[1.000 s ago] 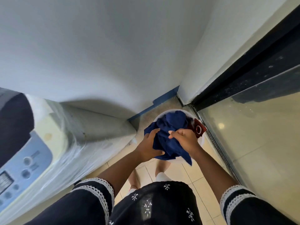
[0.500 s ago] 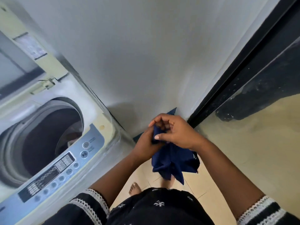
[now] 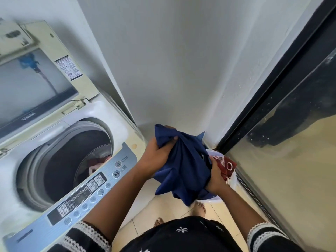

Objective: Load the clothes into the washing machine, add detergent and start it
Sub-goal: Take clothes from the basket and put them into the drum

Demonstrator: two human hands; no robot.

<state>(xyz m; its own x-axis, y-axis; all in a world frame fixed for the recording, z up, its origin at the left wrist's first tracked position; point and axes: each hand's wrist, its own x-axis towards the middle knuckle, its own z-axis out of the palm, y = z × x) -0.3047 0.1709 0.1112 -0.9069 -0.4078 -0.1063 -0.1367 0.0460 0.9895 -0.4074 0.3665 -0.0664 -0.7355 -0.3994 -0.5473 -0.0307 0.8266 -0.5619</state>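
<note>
Probably a home laundry corner: top-loading washing machine, tiled floor, glass sliding door.

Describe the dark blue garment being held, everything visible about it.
The dark blue garment is plain, soft woven-looking cloth, bunched and creased, with no print showing. It hangs in the air to the right of the open washing machine, above the white tub of laundry on the floor. The left hand grips its upper folds; the right hand holds its lower right side. Loose pointed ends droop below the hands. What kind of garment it is cannot be told.
</note>
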